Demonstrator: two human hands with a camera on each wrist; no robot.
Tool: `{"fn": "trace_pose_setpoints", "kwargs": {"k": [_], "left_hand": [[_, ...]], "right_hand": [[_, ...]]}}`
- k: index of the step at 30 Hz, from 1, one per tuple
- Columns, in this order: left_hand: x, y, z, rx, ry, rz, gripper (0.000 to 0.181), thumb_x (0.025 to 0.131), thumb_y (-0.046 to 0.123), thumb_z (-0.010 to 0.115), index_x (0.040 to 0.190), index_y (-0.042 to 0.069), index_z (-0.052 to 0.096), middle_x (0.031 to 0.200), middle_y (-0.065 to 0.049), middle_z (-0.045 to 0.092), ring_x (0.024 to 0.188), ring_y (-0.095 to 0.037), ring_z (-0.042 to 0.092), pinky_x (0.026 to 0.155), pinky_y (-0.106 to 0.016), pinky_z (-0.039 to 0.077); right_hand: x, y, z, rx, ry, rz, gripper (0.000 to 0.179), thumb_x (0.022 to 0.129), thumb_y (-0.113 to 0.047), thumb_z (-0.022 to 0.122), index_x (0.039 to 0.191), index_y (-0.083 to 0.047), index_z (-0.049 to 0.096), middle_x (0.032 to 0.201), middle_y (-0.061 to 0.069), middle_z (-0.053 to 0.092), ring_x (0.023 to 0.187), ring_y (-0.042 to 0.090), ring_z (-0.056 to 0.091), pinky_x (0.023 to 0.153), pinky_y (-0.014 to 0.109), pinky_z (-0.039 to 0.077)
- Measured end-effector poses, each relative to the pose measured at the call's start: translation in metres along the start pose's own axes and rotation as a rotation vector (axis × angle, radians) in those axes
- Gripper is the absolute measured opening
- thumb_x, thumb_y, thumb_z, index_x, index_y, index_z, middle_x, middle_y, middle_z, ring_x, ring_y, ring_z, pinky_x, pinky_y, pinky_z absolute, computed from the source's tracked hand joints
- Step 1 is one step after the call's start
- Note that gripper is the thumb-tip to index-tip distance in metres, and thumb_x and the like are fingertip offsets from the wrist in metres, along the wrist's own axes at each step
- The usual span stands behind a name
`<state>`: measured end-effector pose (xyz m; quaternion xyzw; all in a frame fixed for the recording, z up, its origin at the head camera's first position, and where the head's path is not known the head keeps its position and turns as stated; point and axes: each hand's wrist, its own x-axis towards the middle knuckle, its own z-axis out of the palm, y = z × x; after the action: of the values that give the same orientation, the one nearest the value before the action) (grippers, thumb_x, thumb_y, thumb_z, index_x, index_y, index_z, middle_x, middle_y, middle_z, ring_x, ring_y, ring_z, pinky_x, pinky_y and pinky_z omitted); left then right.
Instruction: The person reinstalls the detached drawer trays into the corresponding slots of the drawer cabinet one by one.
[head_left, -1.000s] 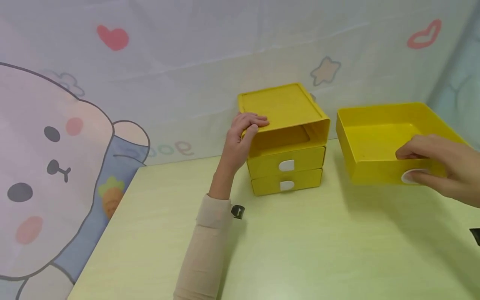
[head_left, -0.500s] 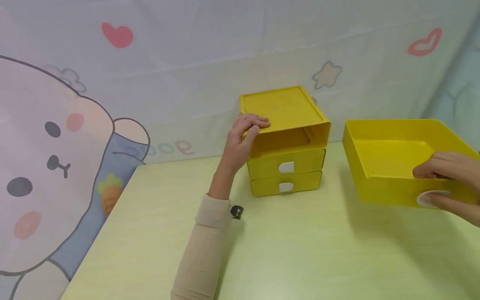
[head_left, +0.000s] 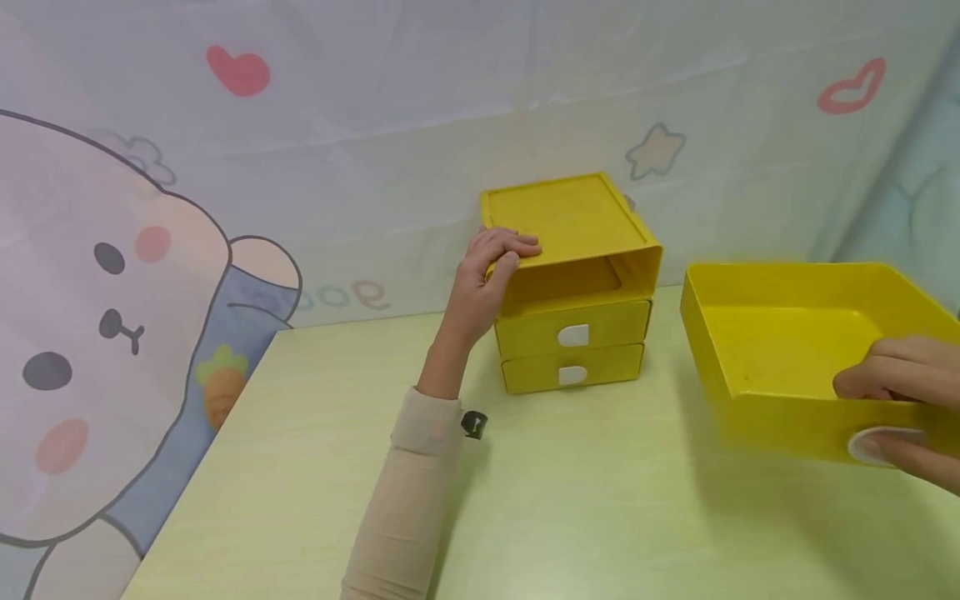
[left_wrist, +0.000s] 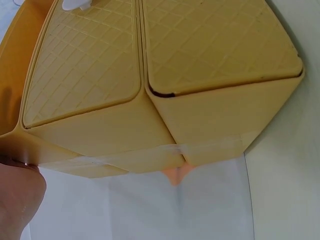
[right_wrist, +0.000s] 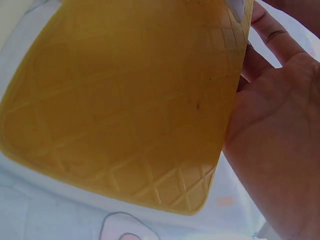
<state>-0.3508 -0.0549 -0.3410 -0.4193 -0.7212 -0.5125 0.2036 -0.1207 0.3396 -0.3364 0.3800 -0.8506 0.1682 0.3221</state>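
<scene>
A yellow drawer cabinet [head_left: 573,321] stands against the back cloth, its top slot without a drawer and two lower drawers pushed in. My left hand [head_left: 483,279] holds its upper left front corner, fingers over the top and thumb at the slot's edge. The left wrist view shows the cabinet's side [left_wrist: 210,120] and part of that hand [left_wrist: 20,197]. To the right, a yellow drawer [head_left: 787,342], with nothing visible inside, is held above the table. My right hand [head_left: 911,400], partly cut off, grips its front wall, thumb on the white handle [head_left: 870,446] and fingers inside.
The pale yellow-green table [head_left: 570,500] extends forward of the cabinet. A printed cloth [head_left: 420,142] with a cartoon bear, hearts and a star hangs behind and at the left. The cabinet's back nearly meets it.
The drawer in my right hand has come down and nearer, shifting slightly right. My left hand stays on the cabinet, which has hardly moved.
</scene>
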Motion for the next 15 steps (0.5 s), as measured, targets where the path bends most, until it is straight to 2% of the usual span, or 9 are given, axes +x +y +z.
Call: {"fn": "trace_pose_setpoints", "kwargs": {"k": [5, 10, 12, 14, 15], "left_hand": [[0.0, 0.0, 0.001, 0.0, -0.003, -0.007, 0.036, 0.11, 0.015, 0.044, 0.117, 0.0, 0.076, 0.131, -0.015, 0.07, 0.134, -0.025, 0.05, 0.128, -0.034, 0.025], [-0.001, 0.002, 0.001, -0.003, 0.001, -0.006, 0.036, 0.11, 0.014, 0.044, 0.117, 0.0, 0.076, 0.131, -0.015, 0.07, 0.134, -0.025, 0.05, 0.126, -0.035, 0.029], [-0.001, 0.002, -0.001, 0.0, 0.004, -0.006, 0.035, 0.11, 0.014, 0.045, 0.117, 0.0, 0.076, 0.13, -0.016, 0.07, 0.134, -0.025, 0.051, 0.126, -0.035, 0.028], [-0.002, 0.002, -0.003, 0.005, 0.005, -0.007, 0.035, 0.11, 0.014, 0.045, 0.117, -0.001, 0.076, 0.13, -0.016, 0.07, 0.133, -0.026, 0.051, 0.128, -0.035, 0.025], [-0.002, 0.002, -0.004, 0.007, 0.006, -0.007, 0.035, 0.11, 0.014, 0.045, 0.117, -0.001, 0.076, 0.13, -0.016, 0.07, 0.133, -0.026, 0.051, 0.129, -0.035, 0.022]], "right_hand": [[-0.004, -0.011, -0.002, -0.005, -0.021, 0.041, 0.046, 0.1, -0.069, 0.049, 0.102, -0.026, 0.066, 0.088, -0.026, 0.042, 0.077, -0.007, 0.036, 0.062, 0.015, 0.025], [-0.001, -0.025, -0.005, -0.03, -0.027, 0.018, 0.048, 0.103, -0.066, 0.048, 0.107, -0.025, 0.072, 0.097, -0.027, 0.053, 0.082, -0.01, 0.04, 0.065, 0.01, 0.035], [-0.001, -0.026, -0.005, 0.003, -0.044, 0.014, 0.043, 0.103, -0.062, 0.056, 0.112, -0.024, 0.073, 0.102, -0.025, 0.056, 0.087, -0.009, 0.041, 0.069, 0.01, 0.037], [-0.006, -0.022, -0.002, 0.061, -0.066, 0.013, 0.036, 0.098, -0.051, 0.073, 0.119, -0.022, 0.074, 0.105, -0.021, 0.058, 0.091, -0.008, 0.043, 0.072, 0.01, 0.037], [-0.008, -0.02, 0.0, 0.09, -0.073, 0.017, 0.038, 0.093, -0.044, 0.082, 0.122, -0.021, 0.074, 0.107, -0.019, 0.06, 0.093, -0.007, 0.044, 0.074, 0.01, 0.037]]}}
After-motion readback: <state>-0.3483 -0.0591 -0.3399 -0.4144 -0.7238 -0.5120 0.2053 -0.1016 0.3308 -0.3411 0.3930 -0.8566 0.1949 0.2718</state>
